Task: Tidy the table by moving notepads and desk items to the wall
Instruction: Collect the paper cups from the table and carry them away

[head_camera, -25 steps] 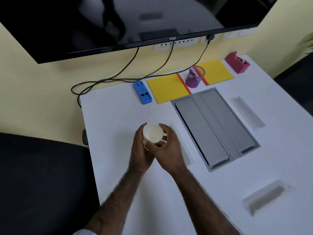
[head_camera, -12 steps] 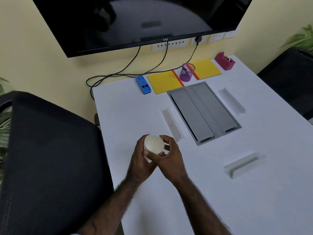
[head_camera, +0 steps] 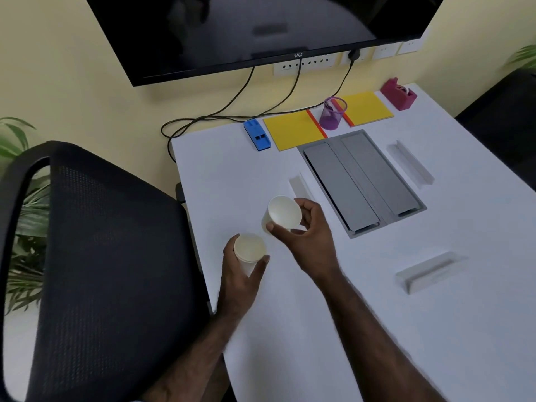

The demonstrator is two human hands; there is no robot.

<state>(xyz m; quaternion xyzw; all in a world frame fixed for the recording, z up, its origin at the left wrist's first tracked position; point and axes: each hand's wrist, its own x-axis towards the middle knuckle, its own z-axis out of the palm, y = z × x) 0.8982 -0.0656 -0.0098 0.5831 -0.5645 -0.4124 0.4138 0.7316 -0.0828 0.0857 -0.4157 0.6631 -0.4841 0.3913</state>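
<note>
I see open white table (head_camera: 232, 175) between the hands and the wall on the left. The grey hatch (head_camera: 362, 181) lies flush to the right, while the blue stapler (head_camera: 257, 134), yellow notepads (head_camera: 293, 129) and purple cup (head_camera: 333, 113) already crowd the wall edge.

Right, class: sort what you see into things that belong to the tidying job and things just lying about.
Job:
left cup in left hand
right cup in right hand
yellow notepads
purple pen pot
blue stapler
red tape dispenser

Lying about:
grey cable hatch
black chair
TV screen
</note>
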